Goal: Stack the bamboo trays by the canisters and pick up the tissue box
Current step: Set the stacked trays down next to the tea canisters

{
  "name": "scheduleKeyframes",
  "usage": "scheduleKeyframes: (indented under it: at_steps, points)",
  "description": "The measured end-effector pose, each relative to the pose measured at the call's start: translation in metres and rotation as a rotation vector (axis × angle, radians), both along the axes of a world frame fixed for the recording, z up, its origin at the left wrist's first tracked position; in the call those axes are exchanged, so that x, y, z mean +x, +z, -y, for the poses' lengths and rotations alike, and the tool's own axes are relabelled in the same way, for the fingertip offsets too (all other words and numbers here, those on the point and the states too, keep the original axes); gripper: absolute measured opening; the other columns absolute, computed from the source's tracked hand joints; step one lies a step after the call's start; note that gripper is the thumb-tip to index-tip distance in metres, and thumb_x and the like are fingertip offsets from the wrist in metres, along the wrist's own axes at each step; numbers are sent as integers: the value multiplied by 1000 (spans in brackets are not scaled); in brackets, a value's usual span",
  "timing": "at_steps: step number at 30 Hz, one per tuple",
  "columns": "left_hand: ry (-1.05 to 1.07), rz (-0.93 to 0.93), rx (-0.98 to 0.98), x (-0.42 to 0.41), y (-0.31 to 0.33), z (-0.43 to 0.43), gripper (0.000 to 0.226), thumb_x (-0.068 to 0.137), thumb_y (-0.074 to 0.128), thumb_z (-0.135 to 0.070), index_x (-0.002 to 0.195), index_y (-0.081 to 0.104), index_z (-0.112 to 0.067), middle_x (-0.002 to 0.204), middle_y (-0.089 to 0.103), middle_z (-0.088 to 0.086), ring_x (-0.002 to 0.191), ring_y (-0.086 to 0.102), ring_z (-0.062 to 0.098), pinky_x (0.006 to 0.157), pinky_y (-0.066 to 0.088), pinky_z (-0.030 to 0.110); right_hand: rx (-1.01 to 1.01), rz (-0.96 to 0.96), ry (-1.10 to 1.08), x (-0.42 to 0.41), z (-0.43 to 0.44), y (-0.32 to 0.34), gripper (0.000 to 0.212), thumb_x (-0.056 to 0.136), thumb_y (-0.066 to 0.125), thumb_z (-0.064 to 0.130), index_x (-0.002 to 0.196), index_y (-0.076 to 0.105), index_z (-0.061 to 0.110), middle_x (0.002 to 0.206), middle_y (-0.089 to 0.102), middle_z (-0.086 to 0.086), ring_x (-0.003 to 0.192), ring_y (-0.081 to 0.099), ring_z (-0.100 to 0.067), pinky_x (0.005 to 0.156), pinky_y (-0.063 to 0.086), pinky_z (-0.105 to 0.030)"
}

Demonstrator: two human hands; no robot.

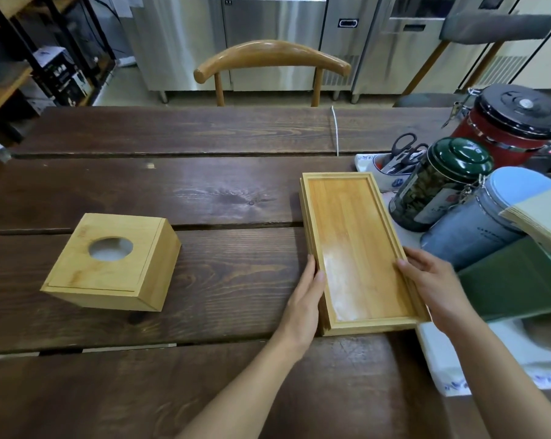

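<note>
A stack of long bamboo trays (pixel 356 236) lies on the dark wooden table (pixel 204 191), right of centre, just left of the canisters. My left hand (pixel 305 299) presses flat against the stack's left side near its front end. My right hand (pixel 432 283) holds the right side, thumb over the rim. The square bamboo tissue box (pixel 112 261), with a round hole in its lid, sits apart at the left, untouched. A green-lidded canister (pixel 438 185), a grey-blue one (pixel 480 223) and a red one with a black lid (pixel 508 128) stand at the right.
A white holder with scissors (pixel 394 163) stands behind the trays. A green box (pixel 518 280) and stacked paper (pixel 543 217) lie at the right edge. A white cloth (pixel 457 359) lies under them. A wooden chair (pixel 271 58) stands across the table.
</note>
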State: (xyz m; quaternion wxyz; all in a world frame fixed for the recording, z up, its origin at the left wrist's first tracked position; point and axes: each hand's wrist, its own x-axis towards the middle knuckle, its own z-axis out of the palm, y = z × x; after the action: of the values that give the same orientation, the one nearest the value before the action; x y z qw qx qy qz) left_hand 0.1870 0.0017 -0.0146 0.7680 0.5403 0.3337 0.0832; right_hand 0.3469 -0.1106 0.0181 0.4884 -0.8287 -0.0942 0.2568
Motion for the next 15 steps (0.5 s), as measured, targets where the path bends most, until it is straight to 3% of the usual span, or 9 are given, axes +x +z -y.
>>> scheduleKeyframes:
  at_steps: [6,11,13,15]
  points:
    - [13,-4,-4,-2,-3,2,52,100,29,-40,149,19,-28,159,21,-12,134,20,-5,110,15,19,7,17,-8,-3,1,1,36,93,51,7,130,54,6,106,59,-3,75,51,2,62,36,-17]
    - [4,2,7,-5,-1,4,53,99,31,-41,149,18,-30,159,20,-11,133,20,-5,110,14,20,11,11,-4,-4,3,2,37,93,52,7,130,55,6,106,59,-4,76,51,0,64,37,-18]
    - [-22,-3,16,-6,1,4,59,96,35,-46,150,15,-32,159,18,-12,134,20,-4,110,13,21,13,4,-11,-5,3,2,37,93,53,7,129,55,7,106,58,-2,76,51,-1,70,38,-23]
    - [-65,-5,31,-7,3,4,74,87,42,-54,150,9,-34,160,14,-13,141,16,1,113,12,25,24,1,-13,-6,4,2,36,93,52,8,129,56,7,107,58,-1,76,51,2,67,38,-22]
